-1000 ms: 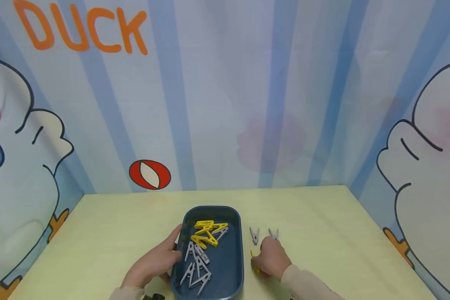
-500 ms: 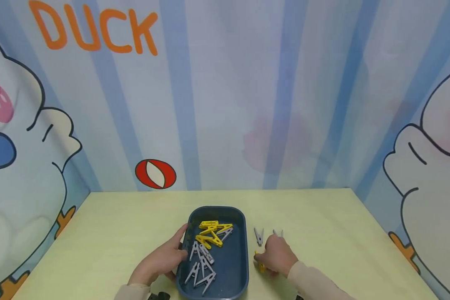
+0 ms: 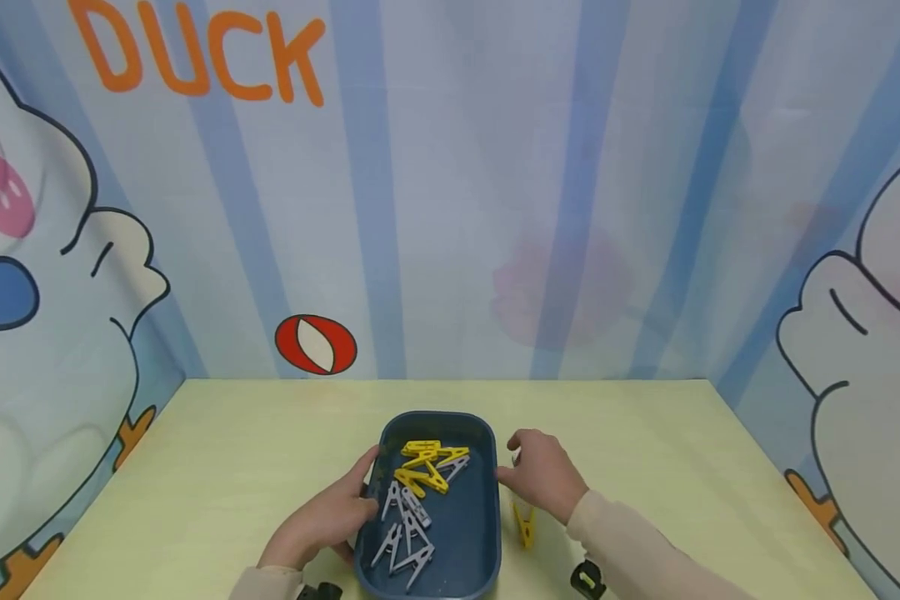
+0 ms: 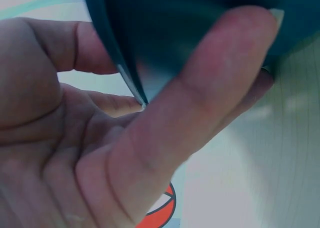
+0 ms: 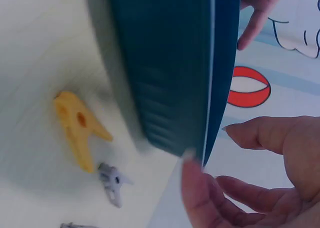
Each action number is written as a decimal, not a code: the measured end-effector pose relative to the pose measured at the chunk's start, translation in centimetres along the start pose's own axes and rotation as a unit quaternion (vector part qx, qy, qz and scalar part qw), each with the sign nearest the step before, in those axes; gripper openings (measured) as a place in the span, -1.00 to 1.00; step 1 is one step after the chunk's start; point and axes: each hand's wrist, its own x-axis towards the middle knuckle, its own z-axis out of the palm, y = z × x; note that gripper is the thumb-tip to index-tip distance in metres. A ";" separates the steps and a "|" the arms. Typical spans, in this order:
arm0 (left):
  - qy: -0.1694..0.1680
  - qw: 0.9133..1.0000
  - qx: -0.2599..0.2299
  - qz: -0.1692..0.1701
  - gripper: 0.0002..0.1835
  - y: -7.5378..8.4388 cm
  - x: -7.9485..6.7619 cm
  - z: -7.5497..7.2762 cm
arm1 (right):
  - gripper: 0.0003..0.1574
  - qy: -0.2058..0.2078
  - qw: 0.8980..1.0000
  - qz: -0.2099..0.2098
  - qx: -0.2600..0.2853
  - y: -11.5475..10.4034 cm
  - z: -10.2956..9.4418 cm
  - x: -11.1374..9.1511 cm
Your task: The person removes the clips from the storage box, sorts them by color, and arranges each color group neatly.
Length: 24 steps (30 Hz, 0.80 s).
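Note:
A dark blue tray (image 3: 471, 537) sits at the front of the table, with several yellow clothespins (image 3: 422, 479) and several grey clothespins (image 3: 412, 521) inside. My left hand (image 3: 321, 515) grips the tray's left side, its thumb (image 4: 220, 68) against the wall. Beside the tray's right rim is my right hand (image 3: 546, 477), holding nothing; the right wrist view shows its thumb and fingers apart near that rim. A loose yellow clothespin (image 3: 524, 527) lies on the table just below that hand. In the right wrist view a grey clothespin (image 5: 112, 183) rests close to the yellow one.
Another grey piece (image 5: 77, 225) is cut off at the bottom of the right wrist view. The pale yellow table (image 3: 270, 433) ends at a striped cloth backdrop (image 3: 465, 208) behind, with printed cartoon panels at both sides.
My right hand has let go of the yellow clothespin, which stays on the table, and has moved up and left toward the tray's rim. The left hand keeps its grip on the tray.

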 end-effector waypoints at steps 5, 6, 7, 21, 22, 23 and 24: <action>0.003 1.000 -0.004 -0.003 -0.15 0.1 -0.2 0.0 | -0.59 0.009 0.998 -0.057 -0.041 -1.1 0.8 0.4; 0.003 1.000 -0.004 -0.004 -0.14 0.1 -0.2 0.0 | -0.59 0.003 0.997 -0.066 -0.041 -1.3 1.0 0.5; 0.004 1.000 -0.004 -0.004 -0.14 0.1 -0.3 0.0 | -0.59 -0.002 0.996 -0.076 -0.042 -1.4 1.1 0.6; 0.001 1.000 -0.005 0.004 -0.15 0.3 -0.5 -0.2 | -0.66 -0.095 0.973 -0.183 -0.105 -3.8 3.9 3.2; 0.000 1.000 -0.005 0.005 -0.15 0.3 -0.5 -0.2 | -0.67 -0.102 0.971 -0.186 -0.107 -3.8 4.2 3.4; -0.001 1.000 -0.005 0.006 -0.15 0.3 -0.5 -0.3 | -0.67 -0.108 0.970 -0.190 -0.110 -3.9 4.4 3.7; -0.002 1.000 -0.005 0.007 -0.15 0.3 -0.5 -0.3 | -0.66 -0.113 0.968 -0.193 -0.115 -4.0 4.7 3.9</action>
